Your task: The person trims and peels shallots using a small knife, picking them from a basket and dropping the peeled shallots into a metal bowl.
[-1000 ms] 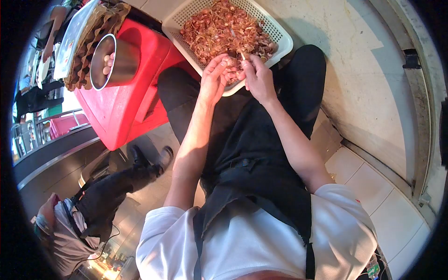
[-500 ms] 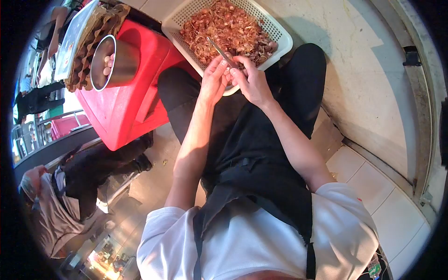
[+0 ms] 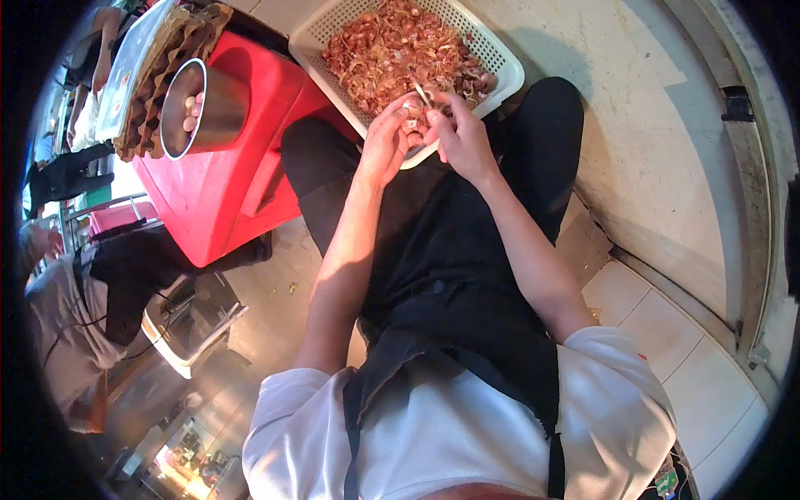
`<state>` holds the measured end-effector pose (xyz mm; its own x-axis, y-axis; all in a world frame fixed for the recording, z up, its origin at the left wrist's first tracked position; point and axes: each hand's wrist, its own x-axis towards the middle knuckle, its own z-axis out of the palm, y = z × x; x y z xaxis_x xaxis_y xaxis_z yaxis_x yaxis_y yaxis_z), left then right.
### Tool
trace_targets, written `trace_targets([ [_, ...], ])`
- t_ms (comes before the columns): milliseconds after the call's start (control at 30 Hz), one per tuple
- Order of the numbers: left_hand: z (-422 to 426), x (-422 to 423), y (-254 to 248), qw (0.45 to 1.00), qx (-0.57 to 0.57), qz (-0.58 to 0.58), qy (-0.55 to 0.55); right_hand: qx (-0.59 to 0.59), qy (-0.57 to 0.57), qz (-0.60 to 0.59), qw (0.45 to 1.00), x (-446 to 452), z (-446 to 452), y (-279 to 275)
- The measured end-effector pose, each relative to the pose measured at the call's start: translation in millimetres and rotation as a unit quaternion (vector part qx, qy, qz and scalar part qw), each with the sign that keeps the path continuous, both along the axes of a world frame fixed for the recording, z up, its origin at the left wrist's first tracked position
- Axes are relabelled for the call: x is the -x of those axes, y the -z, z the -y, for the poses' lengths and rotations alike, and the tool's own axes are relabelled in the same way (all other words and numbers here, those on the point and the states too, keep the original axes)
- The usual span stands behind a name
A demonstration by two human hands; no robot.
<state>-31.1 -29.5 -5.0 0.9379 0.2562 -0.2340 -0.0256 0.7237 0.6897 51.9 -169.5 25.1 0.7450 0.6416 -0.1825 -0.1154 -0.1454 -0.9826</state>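
A white perforated basket (image 3: pixel 510 82) holds a heap of small reddish-brown bulbs with papery skins (image 3: pixel 392 50), which look like shallots. Over its near edge my left hand (image 3: pixel 388 143) is closed round a small pinkish bulb (image 3: pixel 412 108). My right hand (image 3: pixel 461 140) grips a small knife, its thin blade (image 3: pixel 420 88) pointing up and away beside the bulb. The two hands are close together, and the fingers partly hide the bulb and the knife handle.
A metal pot (image 3: pixel 225 108) with several pale bulbs lies left on a red plastic stool or box (image 3: pixel 208 187), beside cardboard egg trays (image 3: pixel 158 87). A wall (image 3: pixel 650 125) stands at right. Other people (image 3: pixel 75 300) are at far left.
The blade swung up-left across the basket, then back to a steeper angle beside the bulb. My right hand moved in toward my left and back slightly. At left, a person moved farther left.
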Motion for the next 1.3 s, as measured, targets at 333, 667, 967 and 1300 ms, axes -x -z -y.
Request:
trace_targets([
  [333, 1, 2, 1, 1.000, -0.013, 0.009, 0.003, 0.003, -0.060, 0.098, 0.993, 5, -1, 7],
  [667, -6, 5, 15, 0.998, 0.047, 0.043, 0.003, -0.023, -0.048, 0.209, 0.977, 11, -3, 22],
  [967, -2, 5, 16, 0.998, 0.050, 0.003, -0.032, -0.012, -0.043, 0.216, 0.975, 11, -3, 20],
  [1300, -2, 2, 15, 0.999, 0.008, -0.033, -0.009, 0.110, -0.019, 0.357, 0.928, 14, -2, 22],
])
